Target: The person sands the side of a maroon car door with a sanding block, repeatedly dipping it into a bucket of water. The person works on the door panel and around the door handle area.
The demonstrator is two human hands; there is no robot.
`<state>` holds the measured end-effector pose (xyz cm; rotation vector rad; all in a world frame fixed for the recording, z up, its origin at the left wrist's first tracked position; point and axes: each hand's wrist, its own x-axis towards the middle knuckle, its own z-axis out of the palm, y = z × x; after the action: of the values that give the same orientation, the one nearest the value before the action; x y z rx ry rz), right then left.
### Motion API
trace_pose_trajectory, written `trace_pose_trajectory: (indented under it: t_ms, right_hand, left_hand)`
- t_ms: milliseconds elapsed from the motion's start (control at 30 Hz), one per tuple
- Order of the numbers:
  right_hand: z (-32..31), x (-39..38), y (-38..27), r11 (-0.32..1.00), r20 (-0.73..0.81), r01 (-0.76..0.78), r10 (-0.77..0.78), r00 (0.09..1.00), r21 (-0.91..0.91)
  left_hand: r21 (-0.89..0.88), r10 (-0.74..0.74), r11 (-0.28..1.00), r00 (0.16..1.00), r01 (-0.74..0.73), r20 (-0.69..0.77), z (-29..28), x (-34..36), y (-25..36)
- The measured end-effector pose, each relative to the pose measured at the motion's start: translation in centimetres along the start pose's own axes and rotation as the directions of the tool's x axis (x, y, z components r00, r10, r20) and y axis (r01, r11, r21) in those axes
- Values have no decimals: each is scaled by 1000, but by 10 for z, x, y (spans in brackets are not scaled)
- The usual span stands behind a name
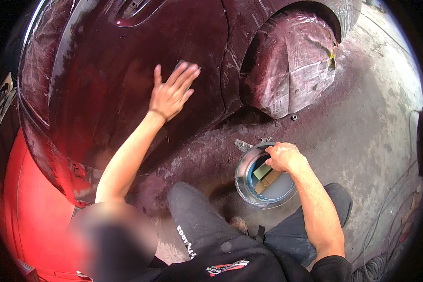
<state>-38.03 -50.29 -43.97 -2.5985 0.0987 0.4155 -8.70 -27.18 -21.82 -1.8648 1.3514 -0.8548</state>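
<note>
My left hand (171,94) lies flat against the dark red car door panel (113,94), its fingers stretched out and slightly smeared by motion. Beneath the fingertips shows the edge of a small grey sheet, like sandpaper (180,63), pressed to the paint; most of it is hidden. Over the upper right rim of a bucket (240,181), my right hand (285,156) is closed, with its fingertips partly hidden. Cloudy water (278,189) stands inside the bucket, along with a pale green block (262,171) and a tan block (266,182).
Crumpled, paint-dusted sheeting (291,70) covers the wheel. A bright red car part (37,207) lies at lower left. My bent legs (202,216) flank the near side of the bucket. Stained concrete floor (362,122) stretches right, with coiled hose (373,268) at lower right.
</note>
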Motion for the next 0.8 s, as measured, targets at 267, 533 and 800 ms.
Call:
trace_pose_trajectory:
  t_ms: [267,533,800]
  right_hand:
    - [13,-3,0,1000,-31,-1,1,1000,6]
    - [15,-10,13,999,-121,39,-34,992,37]
    - [8,-13,-8,988,-202,152,-143,969,29]
  left_hand:
    - [-7,4,1000,991,-5,-132,-12,61,28]
    - [-60,-20,998,987,10,-156,-13,66,20]
    - [-272,-269,934,956,230,-115,9,81,79]
